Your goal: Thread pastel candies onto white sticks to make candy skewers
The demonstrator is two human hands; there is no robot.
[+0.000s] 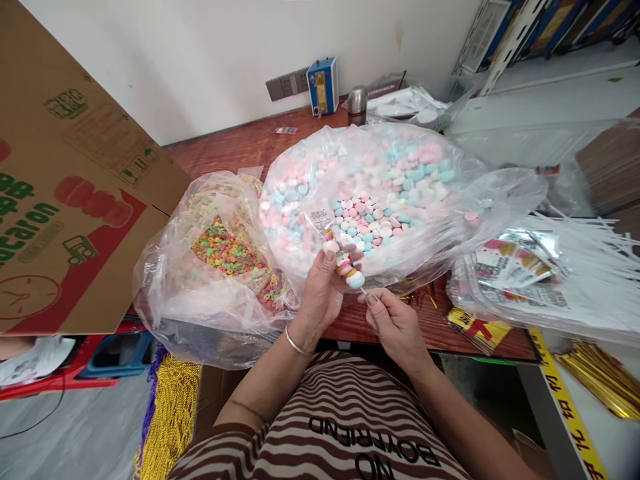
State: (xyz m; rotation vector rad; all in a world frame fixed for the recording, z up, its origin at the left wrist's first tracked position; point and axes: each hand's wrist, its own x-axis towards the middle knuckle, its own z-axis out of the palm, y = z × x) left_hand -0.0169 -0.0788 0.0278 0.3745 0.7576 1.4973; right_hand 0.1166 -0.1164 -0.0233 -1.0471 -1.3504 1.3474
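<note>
My left hand point(324, 287) is closed around a candy skewer point(345, 263). Colourful pieces are stacked along it, with a pale blue piece at the lower end. A clear wrapper with a small printed label point(319, 217) seems to surround its upper part. At the bottom, my right hand point(397, 327) pinches the thin white stick between thumb and fingers. Just beyond my hands, a big clear plastic bag point(300, 157) lies with its mouth open on pink, white and blue candies point(367, 217). Left of it, another clear bag point(170, 287) holds small multicoloured ring candies point(225, 250).
A large cardboard box point(100, 153) stands at the left. Behind the bags are a steel flask point(357, 105) and a blue box point(323, 87). To the right lie white sticks point(585, 260), printed packets point(520, 263) and gold twist ties point(477, 328), near the table edge.
</note>
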